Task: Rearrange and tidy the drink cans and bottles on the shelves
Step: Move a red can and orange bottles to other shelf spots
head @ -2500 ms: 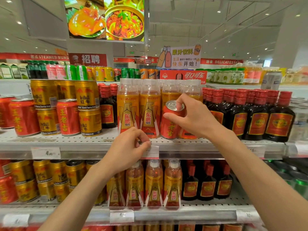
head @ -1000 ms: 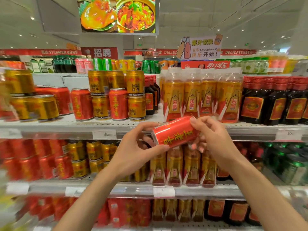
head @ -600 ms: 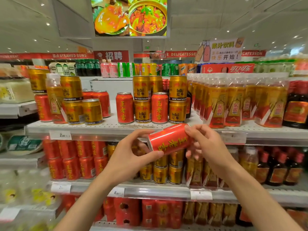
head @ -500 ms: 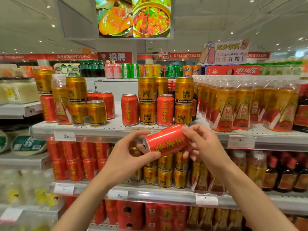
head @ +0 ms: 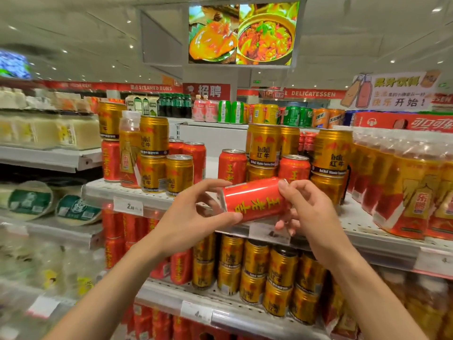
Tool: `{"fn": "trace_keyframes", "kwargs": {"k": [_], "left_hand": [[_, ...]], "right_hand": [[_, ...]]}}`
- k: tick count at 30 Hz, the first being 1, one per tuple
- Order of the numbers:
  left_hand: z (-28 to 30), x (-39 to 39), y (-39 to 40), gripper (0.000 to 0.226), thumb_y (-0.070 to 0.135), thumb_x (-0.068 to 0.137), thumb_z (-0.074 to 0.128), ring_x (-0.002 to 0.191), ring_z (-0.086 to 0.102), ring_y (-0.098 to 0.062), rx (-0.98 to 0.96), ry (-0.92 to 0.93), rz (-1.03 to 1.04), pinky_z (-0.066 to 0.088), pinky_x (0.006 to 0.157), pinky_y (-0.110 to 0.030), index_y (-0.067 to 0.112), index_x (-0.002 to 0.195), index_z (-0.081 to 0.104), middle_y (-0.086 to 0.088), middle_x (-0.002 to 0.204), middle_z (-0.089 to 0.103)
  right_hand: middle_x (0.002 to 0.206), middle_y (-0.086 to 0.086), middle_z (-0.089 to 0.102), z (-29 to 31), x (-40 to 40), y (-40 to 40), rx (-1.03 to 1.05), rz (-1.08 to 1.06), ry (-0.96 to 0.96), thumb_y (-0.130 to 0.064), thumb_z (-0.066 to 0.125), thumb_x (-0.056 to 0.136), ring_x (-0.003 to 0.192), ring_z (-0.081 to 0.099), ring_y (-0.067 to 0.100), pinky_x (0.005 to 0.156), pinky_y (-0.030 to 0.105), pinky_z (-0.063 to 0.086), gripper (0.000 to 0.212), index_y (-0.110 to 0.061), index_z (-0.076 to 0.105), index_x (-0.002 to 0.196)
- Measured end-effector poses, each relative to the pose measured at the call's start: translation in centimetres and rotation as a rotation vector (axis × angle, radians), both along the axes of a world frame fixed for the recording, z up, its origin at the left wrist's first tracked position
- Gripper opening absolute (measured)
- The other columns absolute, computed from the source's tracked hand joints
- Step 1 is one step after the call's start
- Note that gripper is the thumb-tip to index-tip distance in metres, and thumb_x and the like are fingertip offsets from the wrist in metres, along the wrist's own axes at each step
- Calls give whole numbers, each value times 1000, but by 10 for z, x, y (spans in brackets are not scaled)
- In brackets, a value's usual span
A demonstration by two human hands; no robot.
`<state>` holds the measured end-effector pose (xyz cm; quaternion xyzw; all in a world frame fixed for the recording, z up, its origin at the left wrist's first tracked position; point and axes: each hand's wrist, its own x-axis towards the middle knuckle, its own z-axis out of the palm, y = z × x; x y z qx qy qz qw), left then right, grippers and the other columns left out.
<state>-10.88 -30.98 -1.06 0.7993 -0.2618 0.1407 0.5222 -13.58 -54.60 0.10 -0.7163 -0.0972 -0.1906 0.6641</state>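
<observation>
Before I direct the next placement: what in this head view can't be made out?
- Red drink can, head view: its ends are covered by the left hand and right hand.
- White price tag: partly behind the can and right hand, print unreadable.
- Pale packs on the left shelf: blurred.
- Orange bottles: cut off by the right edge.

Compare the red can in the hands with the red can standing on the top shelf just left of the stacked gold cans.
The held red can lies on its side; the shelf red can stands upright. The held one is in the grip of the left hand and right hand; the shelf one is untouched. Both are red with yellow characters.
</observation>
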Motion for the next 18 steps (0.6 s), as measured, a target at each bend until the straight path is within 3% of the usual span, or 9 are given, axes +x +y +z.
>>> {"fn": "trace_keyframes", "kwargs": {"k": [5, 8, 13, 18], "left_hand": [[-3, 25, 38, 54, 39, 76, 87, 91, 68, -5, -39, -20, -23, 56, 76, -18, 43, 124, 63, 11, 108, 68], [-6, 38, 71, 51, 34, 78, 87, 86, 66, -5, -65, -37, -48, 56, 76, -16, 41, 123, 64, 5, 105, 69], [-5, 58, 138, 47, 30, 80, 87, 77, 66, -1, -74, -34, -96, 55, 72, -17, 39, 120, 65, 26, 88, 68], [-4, 80, 191, 45, 29, 81, 86, 84, 72, -9, -104, -20, -119, 60, 72, -24, 36, 120, 64, 10, 107, 71]], "right_hand": [[94, 8, 69, 6, 16, 41, -49, -22, -30, -43, 71, 86, 53, 64, 22, 50, 35, 49, 44, -7, 54, 105], [93, 8, 69, 6, 24, 79, -75, -49, -59, -40, 77, 79, 49, 58, 19, 45, 28, 47, 53, -4, 51, 109], [107, 5, 69, 7, 40, 155, -50, -113, -83, -47, 79, 70, 51, 58, 17, 46, 29, 48, 60, -19, 54, 117], [108, 2, 68, 12, 57, 220, -57, -180, -112, -54, 75, 68, 53, 63, 8, 45, 26, 49, 58, -24, 57, 114]]}}
